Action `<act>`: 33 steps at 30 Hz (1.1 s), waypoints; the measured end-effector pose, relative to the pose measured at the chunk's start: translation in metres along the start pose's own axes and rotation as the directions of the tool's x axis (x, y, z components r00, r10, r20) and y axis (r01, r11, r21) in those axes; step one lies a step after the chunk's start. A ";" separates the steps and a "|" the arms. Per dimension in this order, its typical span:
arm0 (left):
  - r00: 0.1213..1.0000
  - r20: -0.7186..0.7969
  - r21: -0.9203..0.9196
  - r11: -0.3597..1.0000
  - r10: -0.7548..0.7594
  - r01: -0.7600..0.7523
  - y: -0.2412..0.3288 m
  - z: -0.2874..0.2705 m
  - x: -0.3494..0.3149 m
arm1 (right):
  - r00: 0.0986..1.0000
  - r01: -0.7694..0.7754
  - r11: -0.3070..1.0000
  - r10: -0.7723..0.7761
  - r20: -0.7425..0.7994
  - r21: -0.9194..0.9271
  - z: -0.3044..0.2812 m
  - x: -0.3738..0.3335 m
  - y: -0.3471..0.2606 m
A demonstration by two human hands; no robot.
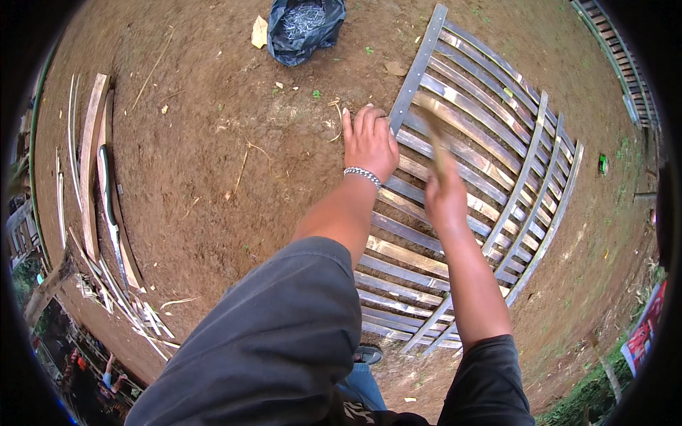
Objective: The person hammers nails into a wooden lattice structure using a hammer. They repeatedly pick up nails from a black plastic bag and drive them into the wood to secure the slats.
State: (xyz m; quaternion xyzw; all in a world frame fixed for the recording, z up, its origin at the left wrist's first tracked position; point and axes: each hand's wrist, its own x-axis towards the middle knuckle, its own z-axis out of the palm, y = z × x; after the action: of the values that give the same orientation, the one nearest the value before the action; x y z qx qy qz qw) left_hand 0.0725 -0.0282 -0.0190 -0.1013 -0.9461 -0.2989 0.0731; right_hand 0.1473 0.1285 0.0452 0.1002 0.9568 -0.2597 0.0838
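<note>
Slats: long, narrow strips, some dark grey-brown, others pale and tan with scuffed patches, set side by side with gaps that show brown soil (pixel 249 106).
Panel: the slatted panel (pixel 465 121) lies on the ground, ahead of the wearer and to the right; the fisheye view makes its strips look bowed.
Rails: a flat grey rail (pixel 419 67) dotted with small pale spots crosses the slat ends at upper left; three slimmer rails (pixel 517 177) cross near the far right ends.
Left hand: the left hand (pixel 371 145) lies at the grey rail's lower end, fingers stretched nearly straight and close together, thumb by the rail; whether they pinch anything, I cannot tell.
Right hand: the right hand (pixel 447 199) is curled tightly around the handle of a motion-blurred tool (pixel 438 142) above the slats.
Bag: black plastic (pixel 290 53), holding loose nails (pixel 304 20).
</note>
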 end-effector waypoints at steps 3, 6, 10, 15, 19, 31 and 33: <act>0.999 0.028 0.018 1.000 -0.022 0.022 0.000 -0.001 -0.008 | 0.999 0.030 0.999 -0.031 -0.037 -0.011 -0.007 0.001 -0.006; 1.000 0.014 0.010 1.000 -0.007 0.007 0.001 -0.002 -0.002 | 0.961 0.141 0.980 -0.102 -0.258 0.137 -0.007 -0.008 -0.008; 0.999 0.028 0.007 1.000 -0.023 0.022 0.000 -0.001 -0.004 | 0.997 -0.048 0.997 0.051 0.060 -0.056 -0.015 0.008 -0.001; 0.999 0.029 0.044 0.999 -0.013 0.012 0.005 -0.002 -0.009 | 0.983 -0.091 0.995 0.096 0.155 -0.036 -0.021 -0.001 -0.006; 1.000 0.018 0.055 0.998 -0.001 0.000 0.002 0.003 0.000 | 0.976 -0.215 0.960 0.206 0.067 0.181 -0.032 -0.011 -0.009; 0.999 0.041 0.195 0.980 0.023 -0.030 -0.004 0.006 -0.007 | 0.593 -0.646 0.186 0.733 0.333 0.741 -0.068 -0.326 -0.037; 0.998 0.069 0.173 0.985 0.005 -0.017 0.006 0.006 -0.007 | 0.470 -0.639 0.073 0.825 0.314 0.765 -0.074 -0.416 -0.044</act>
State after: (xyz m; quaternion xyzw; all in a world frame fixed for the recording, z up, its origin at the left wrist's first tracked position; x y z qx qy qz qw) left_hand 0.0802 -0.0208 -0.0216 -0.1099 -0.9699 -0.2114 0.0510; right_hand 0.5304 0.0677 0.2175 0.6202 0.5334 -0.5732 0.0490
